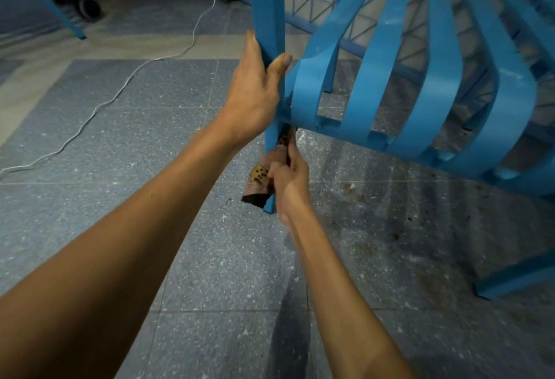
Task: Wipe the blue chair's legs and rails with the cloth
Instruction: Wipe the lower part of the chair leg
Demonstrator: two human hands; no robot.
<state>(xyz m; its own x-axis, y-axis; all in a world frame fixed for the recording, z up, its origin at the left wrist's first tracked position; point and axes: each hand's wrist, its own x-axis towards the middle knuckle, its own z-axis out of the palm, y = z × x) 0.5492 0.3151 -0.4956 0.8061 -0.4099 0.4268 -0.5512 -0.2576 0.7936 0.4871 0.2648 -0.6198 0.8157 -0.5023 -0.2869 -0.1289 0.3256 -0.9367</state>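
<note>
Blue paint covers the whole chair (pixel 444 102), a slatted frame that looks stiff and fairly light, probably easy to tip or steady with one hand, though I judge that only from its thin bars. Going from the left: a white cord (pixel 99 106) snakes over the speckled grey floor tiles (pixel 126 144), well apart from the work. Next comes the left hand (pixel 255 93), wrapped around the chair's upright post (pixel 267 3) just above the seat corner, fingers behind and thumb in front, a firm narrow grip that braces the frame. That post seems the sensible place to hold, since it is rigid and the smooth paint could be slippery lower down. Below it, the front leg (pixel 271 203) runs down to the floor, and the cloth (pixel 259 174), a soft patterned rag in brown and orange with dark spots, is folded around that leg. The right hand (pixel 289 174) is closed on the cloth, pinching it against the leg beneath the seat rail (pixel 345 132). Being limp, the cloth should mould to the leg's edges, so gripping it bunched in the fist keeps it from slipping. Further right, the curved slats (pixel 375 57) sweep up and away, their paint showing pale dusty specks, and another leg (pixel 516 279) rests on stained tiles.
</note>
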